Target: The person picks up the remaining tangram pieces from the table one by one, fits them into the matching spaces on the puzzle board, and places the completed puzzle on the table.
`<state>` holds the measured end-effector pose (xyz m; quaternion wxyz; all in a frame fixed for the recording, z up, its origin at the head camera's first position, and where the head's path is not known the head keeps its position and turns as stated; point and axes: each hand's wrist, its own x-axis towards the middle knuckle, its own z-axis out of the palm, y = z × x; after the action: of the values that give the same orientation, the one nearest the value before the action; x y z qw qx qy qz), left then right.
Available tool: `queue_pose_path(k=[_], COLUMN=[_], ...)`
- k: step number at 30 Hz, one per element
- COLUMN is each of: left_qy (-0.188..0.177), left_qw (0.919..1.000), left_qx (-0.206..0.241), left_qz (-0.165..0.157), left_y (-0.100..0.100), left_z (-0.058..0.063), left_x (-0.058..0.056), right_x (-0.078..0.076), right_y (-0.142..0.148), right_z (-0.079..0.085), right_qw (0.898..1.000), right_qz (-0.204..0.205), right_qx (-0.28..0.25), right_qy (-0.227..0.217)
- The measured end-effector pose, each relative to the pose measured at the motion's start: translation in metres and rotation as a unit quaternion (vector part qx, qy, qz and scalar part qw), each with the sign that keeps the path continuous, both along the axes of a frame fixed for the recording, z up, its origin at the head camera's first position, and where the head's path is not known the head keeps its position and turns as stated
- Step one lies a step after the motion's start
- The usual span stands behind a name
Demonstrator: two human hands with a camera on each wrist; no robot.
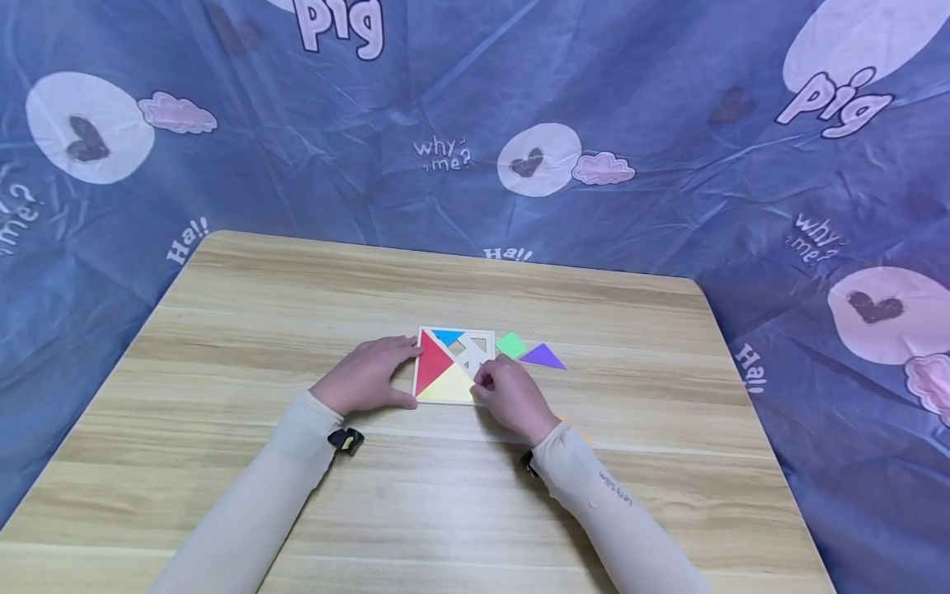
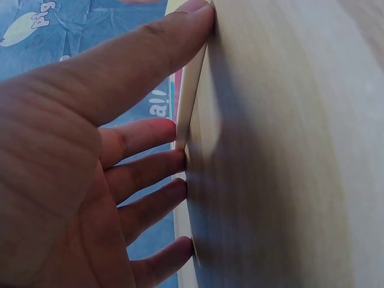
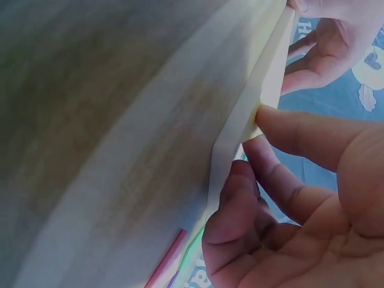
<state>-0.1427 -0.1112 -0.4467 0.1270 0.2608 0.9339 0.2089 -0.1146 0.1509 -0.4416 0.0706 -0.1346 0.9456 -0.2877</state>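
Note:
A wooden tangram tray lies mid-table between both hands, with red, blue and yellow triangles in it. My left hand rests on the tray's left side. In the left wrist view its fingers reach fairly straight to the edge, spread apart, and the thumb touches near the corner. At the tray's near right corner, my right hand pinches the yellow triangle's tip between thumb and index finger. The other right fingers are curled, hiding part of the tray.
Just right of the tray lie a green piece and a purple triangle. An orange piece shows partly behind the right wrist. The wooden table ends against a blue printed cloth at the back and sides.

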Motion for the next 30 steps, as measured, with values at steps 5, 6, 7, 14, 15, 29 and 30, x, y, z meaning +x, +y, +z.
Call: queue_pose_path(k=[5, 6, 7, 14, 15, 29, 30], left_qy=[-0.005, -0.006, -0.008, -0.026, -0.026, 0.006, 0.005], left_qw=[1.0, 1.0, 1.0, 0.9993, 0.9991, 0.9983, 0.9983], left_qx=[-0.001, -0.001, -0.001, 0.006, 0.009, -0.051, -0.051], left_qz=[0.003, 0.003, 0.003, 0.026, 0.032, 0.028, 0.029], left_y=[0.001, 0.001, 0.001, 0.002, 0.004, 0.026, 0.027], left_z=[0.001, 0.001, 0.001, 0.001, 0.001, 0.003, 0.004], left_x=[-0.001, -0.001, -0.001, -0.004, -0.005, -0.018, -0.019], right_x=[-0.002, -0.003, -0.003, -0.002, -0.002, -0.002, -0.002], right_y=[0.0, 0.0, 0.0, 0.011, 0.015, 0.066, 0.068], right_z=[-0.001, -0.001, -0.001, 0.004, 0.005, 0.013, 0.013], right_qw=[1.0, 1.0, 1.0, 0.999, 0.999, 0.988, 0.988], right_qz=[0.009, 0.012, 0.014, -0.001, -0.006, -0.061, -0.063], right_qx=[-0.004, -0.005, -0.006, -0.036, -0.044, -0.141, -0.14], right_qy=[0.001, 0.001, -0.002, -0.023, -0.022, -0.007, -0.005])
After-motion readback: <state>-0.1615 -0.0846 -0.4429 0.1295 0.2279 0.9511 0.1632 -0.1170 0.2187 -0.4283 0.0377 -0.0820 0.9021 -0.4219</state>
